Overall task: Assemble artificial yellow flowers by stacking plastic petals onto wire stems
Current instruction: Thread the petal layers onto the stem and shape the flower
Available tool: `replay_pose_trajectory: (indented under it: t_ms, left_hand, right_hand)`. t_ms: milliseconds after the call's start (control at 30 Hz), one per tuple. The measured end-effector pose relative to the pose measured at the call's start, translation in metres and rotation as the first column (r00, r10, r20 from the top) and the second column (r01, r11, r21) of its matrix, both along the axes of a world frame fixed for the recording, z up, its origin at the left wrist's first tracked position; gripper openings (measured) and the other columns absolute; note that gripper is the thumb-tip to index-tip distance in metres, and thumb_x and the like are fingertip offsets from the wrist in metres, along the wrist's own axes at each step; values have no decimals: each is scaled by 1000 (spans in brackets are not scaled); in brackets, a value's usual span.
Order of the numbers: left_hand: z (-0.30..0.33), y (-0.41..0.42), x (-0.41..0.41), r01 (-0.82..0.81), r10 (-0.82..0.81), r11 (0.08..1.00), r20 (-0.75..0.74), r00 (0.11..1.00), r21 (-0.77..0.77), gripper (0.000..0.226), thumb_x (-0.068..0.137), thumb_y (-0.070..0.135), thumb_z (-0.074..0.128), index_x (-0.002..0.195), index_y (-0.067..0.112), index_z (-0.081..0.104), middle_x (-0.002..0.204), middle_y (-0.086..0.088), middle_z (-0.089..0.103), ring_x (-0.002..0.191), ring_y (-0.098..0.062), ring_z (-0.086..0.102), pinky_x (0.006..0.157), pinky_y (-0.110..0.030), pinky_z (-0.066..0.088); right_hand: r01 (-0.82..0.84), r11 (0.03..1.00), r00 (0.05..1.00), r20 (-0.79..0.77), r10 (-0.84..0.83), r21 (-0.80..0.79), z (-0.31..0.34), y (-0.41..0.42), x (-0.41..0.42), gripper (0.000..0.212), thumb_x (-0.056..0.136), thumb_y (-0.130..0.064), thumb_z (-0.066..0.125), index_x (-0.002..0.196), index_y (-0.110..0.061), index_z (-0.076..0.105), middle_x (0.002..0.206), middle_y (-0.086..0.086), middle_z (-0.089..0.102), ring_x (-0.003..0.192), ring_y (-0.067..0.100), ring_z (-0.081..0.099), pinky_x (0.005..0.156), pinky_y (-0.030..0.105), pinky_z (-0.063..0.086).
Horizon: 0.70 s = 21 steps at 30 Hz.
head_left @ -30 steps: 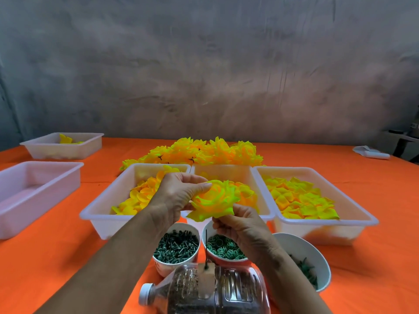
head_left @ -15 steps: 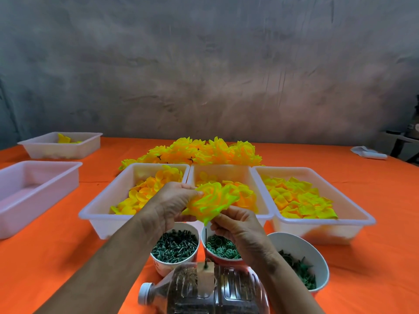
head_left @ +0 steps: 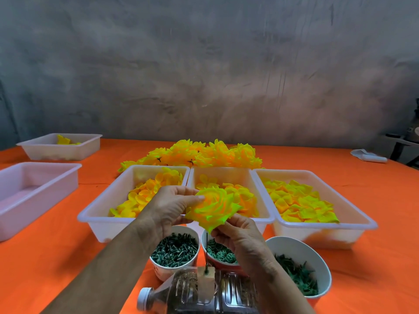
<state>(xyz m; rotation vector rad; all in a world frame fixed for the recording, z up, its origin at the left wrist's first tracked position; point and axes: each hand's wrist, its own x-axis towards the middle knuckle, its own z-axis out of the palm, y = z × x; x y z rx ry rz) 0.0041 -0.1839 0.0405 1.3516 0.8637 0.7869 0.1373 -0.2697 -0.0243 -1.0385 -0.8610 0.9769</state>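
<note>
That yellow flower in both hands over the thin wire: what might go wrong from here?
The flower could slip from the left hand and right hand, each holding only an edge. It could miss the thin wire below. Pressing down might tip the bottle that carries the wire toward the cups.

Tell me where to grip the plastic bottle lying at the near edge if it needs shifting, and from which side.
Judging by its pose, grip the plastic bottle across the body near the white cap, coming from the left. It lies on its side with the neck pointing left; a wire stem stands in the block on top, and both hands work above, so avoid coming from above.
</note>
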Motion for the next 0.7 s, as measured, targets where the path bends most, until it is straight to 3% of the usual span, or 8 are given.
replay_pose_trajectory:
  t_ms: [100,167,300,433,500,700]
  left_hand:
    - [2,0,0,-6,7,1000,62,998,-19,9,79,14,71,80,8,66,66,-2,69,47,-9,62,43,-22,50]
    - [3,-2,1,-11,15,999,99,995,-47,12,86,17,65,81,6,63,58,-1,66,44,-8,60,40,-20,48]
    - [3,-3,0,-6,17,996,116,993,-94,9,90,7,59,81,5,61,54,-3,65,43,-11,59,39,-20,48]
    - [2,-3,0,46,-34,992,97,995,-121,3,88,7,61,86,5,61,58,-6,67,43,-14,60,39,-21,49]
    - [2,-3,1,53,-41,991,101,994,-123,3,86,6,64,86,4,62,61,-7,67,43,-14,59,38,-21,49]
    - [0,-2,0,-13,17,999,93,996,-49,6,82,-3,66,84,2,64,67,-8,58,39,-9,53,38,-18,46]
  right_hand:
    - [4,1000,1000,-15,-4,6,1,1,-1,12,68,-20,70,73,-11,76,62,7,64,57,11,59,59,20,51]
    - [14,1000,1000,-18,-14,7,0,2,-3,14,66,-23,71,73,-12,76,63,7,64,58,11,59,60,20,51]
    - [35,999,999,-39,-35,-4,0,3,-2,13,79,-12,65,72,-12,76,62,7,63,58,13,58,59,20,51]
    - [21,1000,997,-69,-20,17,3,-1,-1,13,69,-22,67,71,-16,78,64,4,65,57,11,59,59,19,52]
    - [29,1000,997,-72,-28,8,3,-3,0,12,73,-17,66,69,-15,77,64,4,66,57,12,59,58,19,52]
    - [70,997,997,-38,-71,-44,-2,-3,-3,18,83,-10,64,68,-11,73,66,6,66,57,12,60,55,20,50]
